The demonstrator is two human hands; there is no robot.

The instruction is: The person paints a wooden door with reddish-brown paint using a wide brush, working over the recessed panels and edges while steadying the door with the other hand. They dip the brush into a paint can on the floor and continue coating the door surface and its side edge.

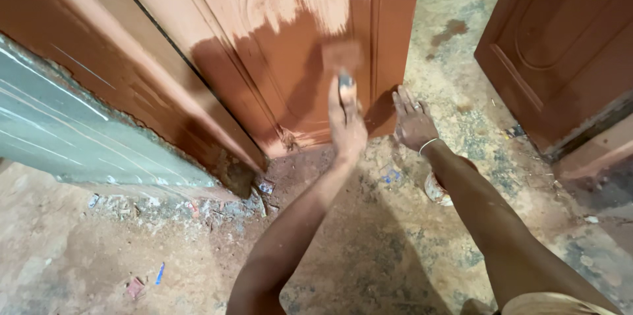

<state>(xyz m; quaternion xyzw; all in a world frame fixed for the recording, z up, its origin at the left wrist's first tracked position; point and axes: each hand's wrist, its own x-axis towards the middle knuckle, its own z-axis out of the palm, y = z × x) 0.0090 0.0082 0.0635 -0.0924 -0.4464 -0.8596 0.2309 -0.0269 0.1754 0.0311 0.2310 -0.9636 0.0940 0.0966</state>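
two hands: left hand (pixel 347 127) fingers grasping paintbrush (pixel 343 64) on door (pixel 290 44); right hand (pixel 413 124) released.

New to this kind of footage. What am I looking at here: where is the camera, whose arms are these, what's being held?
There is one picture, taken by a camera worn on a person's head and looking down, so both arms entering from the bottom belong to that person.

The left hand grips a paintbrush; its bristles are blurred and pressed against a wooden door. The door's lower part carries darker reddish-brown paint, the upper part is paler.

The right hand is open, fingers spread, resting at the door's lower edge. It holds nothing, and a thin band sits on the wrist.

Below lies a dusty concrete floor with scattered debris and paint stains. A small container sits on the floor, partly hidden behind the right forearm. A second door panel stands at the right edge.
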